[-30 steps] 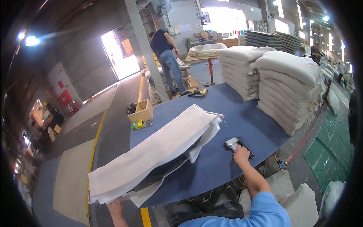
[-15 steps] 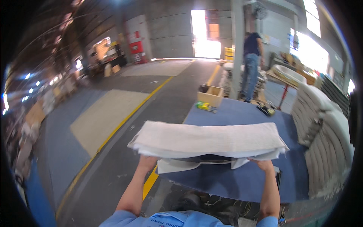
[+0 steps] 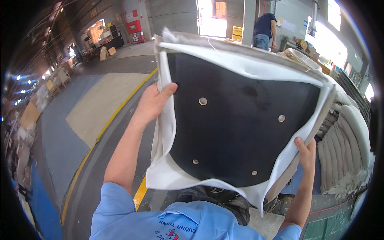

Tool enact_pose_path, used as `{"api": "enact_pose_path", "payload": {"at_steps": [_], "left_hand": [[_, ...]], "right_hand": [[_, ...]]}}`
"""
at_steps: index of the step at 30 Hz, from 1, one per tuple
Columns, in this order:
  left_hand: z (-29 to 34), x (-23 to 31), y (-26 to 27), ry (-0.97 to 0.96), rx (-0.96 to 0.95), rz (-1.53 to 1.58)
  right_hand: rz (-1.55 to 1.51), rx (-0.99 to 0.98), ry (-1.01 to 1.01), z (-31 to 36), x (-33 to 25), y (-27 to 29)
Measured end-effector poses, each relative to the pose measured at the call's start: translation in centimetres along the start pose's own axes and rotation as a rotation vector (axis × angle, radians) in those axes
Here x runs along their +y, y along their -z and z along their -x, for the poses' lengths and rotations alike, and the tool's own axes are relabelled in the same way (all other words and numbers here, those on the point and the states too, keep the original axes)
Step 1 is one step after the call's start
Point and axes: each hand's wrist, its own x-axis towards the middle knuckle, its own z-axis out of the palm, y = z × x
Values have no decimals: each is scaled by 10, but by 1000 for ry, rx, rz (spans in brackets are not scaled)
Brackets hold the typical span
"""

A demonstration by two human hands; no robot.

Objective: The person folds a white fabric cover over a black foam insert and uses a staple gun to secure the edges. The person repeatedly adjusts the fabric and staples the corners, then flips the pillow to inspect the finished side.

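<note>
Between my hands is a seat cushion panel (image 3: pixel 240 136), raised and tilted so its underside faces me. A black board with several round holes forms the middle. White padding (image 3: pixel 168 174) folds loosely around its edges, and pale fabric (image 3: pixel 326 106) shows outside that. My left hand (image 3: pixel 154 102) grips the left edge, thumb over the padding. On the right edge my right hand (image 3: pixel 306 154) holds on lower down, its thumb also on the padding. The fingers behind the panel are hidden on both sides.
The panel hides most of the blue-topped table (image 3: pixel 298 182). Stacked grey cushions (image 3: pixel 346 148) stand at the right. A person (image 3: pixel 265 32) stands farther back beside a pillar (image 3: pixel 249 24). A yellow line (image 3: pixel 108 130) runs along the floor at my left.
The panel has turned from nearly edge-on to showing its black underside, and its far edge has risen. My left hand has moved up along the side; my right hand has shifted right.
</note>
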Motion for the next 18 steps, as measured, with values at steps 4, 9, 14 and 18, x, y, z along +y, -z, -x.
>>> {"api": "enact_pose_path", "payload": {"at_steps": [4, 9, 14, 18], "left_hand": [[-29, -50, -56, 124, -135, -89], [-63, -141, -163, 436, -322, -170], [-51, -235, -207, 608, -311, 179], [-39, -273, -230, 722, -287, 539]], "right_hand": [[-67, 8, -182, -2, 49, -16], [25, -1, -386, -28, 144, -34], [36, -36, -549, -51, 234, -79], [85, -11, -633, -18, 279, -51]]}}
